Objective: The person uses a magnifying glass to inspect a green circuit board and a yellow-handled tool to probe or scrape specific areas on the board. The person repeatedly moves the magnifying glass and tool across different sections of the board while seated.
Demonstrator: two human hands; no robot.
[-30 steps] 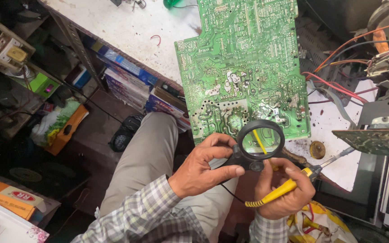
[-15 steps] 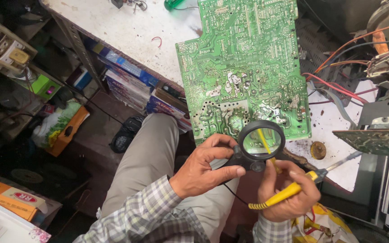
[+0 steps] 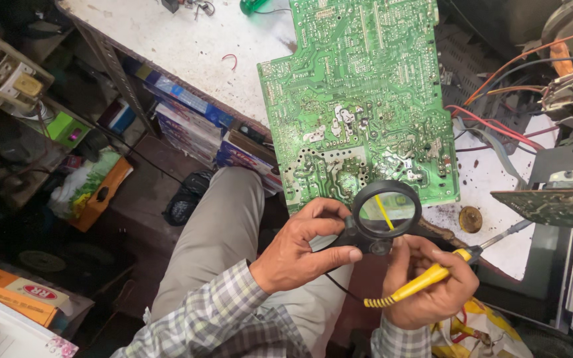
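Observation:
A large green circuit board (image 3: 366, 99) lies solder side up on the white workbench (image 3: 187, 46), its near edge over the bench's front. My left hand (image 3: 303, 248) grips a black round magnifying glass (image 3: 387, 211) held above the board's near edge. My right hand (image 3: 432, 288) holds a yellow-handled soldering iron (image 3: 426, 282), its metal tip (image 3: 505, 233) pointing right over the bench. A yellow streak shows through the lens.
A small round brass-coloured disc (image 3: 470, 219) sits on the bench right of the lens. Red and orange wires (image 3: 499, 126) run to equipment at the right, with another green board (image 3: 555, 205) there. Boxes (image 3: 187, 113) fill the shelf under the bench; my grey-trousered leg (image 3: 220, 232) is below.
The magnifying glass has drifted slightly right and up along the board's near edge with my left hand. My right hand and the soldering iron stay about the same.

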